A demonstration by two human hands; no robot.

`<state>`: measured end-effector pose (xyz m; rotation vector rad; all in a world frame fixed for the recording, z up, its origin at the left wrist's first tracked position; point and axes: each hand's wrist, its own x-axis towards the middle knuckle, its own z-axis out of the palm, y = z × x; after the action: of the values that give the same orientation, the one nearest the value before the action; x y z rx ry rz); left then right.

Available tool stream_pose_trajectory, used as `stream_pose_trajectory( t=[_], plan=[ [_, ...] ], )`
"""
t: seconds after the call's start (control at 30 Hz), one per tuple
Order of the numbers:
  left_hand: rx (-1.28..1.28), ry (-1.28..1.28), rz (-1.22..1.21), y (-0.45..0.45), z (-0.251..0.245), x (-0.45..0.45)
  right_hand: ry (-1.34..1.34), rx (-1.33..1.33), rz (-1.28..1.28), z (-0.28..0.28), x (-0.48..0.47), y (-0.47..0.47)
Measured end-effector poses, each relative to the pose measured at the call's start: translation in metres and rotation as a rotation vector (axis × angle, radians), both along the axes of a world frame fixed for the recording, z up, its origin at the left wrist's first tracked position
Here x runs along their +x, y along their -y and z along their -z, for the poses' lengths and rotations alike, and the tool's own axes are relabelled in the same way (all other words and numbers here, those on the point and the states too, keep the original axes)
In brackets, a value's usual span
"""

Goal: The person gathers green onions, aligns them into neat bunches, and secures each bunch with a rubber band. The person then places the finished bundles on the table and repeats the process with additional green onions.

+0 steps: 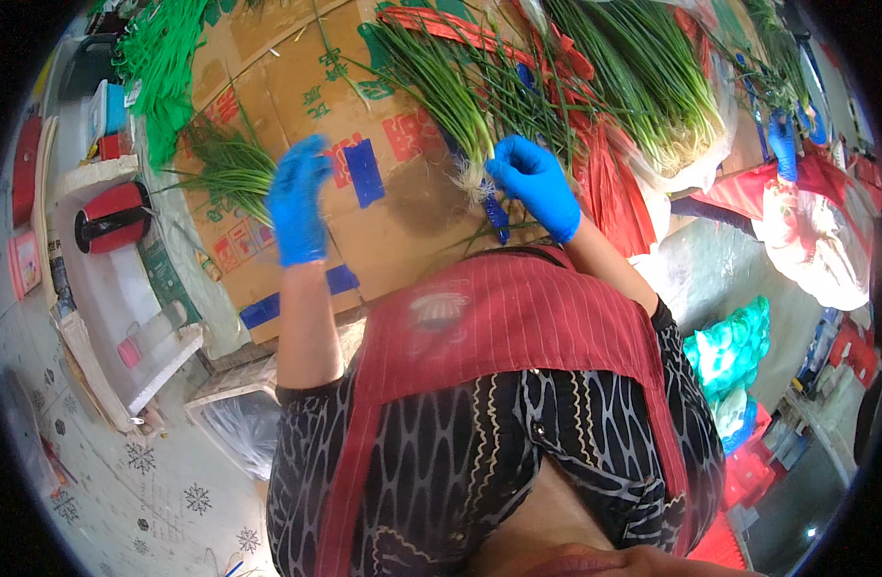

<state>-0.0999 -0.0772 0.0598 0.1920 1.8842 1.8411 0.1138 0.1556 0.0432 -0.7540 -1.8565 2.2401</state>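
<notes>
My left hand [299,202], in a blue glove and blurred, is at the root end of a small bunch of green onions [232,169] on the cardboard; whether it grips them I cannot tell. In my right hand [531,184], gloved in blue too, the thumb and fingers pinch a green onion [488,141] beside the white roots of a loose bunch [441,86]. Under that bunch a strip of blue tape shows on the cardboard [390,245]. A large bundle of green onions [650,79] lies to the right, on red and clear plastic.
Green ties [167,79] hang at the upper left, above a red and black container [114,218] and a white foam box [102,346]. A co-worker's blue-gloved hand [782,144] is at the far right. Red plastic [614,187] drapes near my right forearm.
</notes>
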Motion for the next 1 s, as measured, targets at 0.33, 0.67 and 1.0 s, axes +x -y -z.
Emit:
stream_pose_trajectory(
  t=[0.33, 0.67, 1.0],
  plan=[
    [0.309, 0.365, 0.363, -0.101, -0.012, 0.070, 0.062, -0.312, -0.111, -0.037, 0.002, 0.010],
    [0.398, 0.523, 0.194, -0.087, 0.014, 0.077, -0.019, -0.153, 0.119, -0.035, -0.003, 0.014],
    [0.643, 0.444, 0.005, -0.066, 0.027, 0.054, 0.166, -0.087, 0.024, -0.025, 0.066, -0.056]
  ],
)
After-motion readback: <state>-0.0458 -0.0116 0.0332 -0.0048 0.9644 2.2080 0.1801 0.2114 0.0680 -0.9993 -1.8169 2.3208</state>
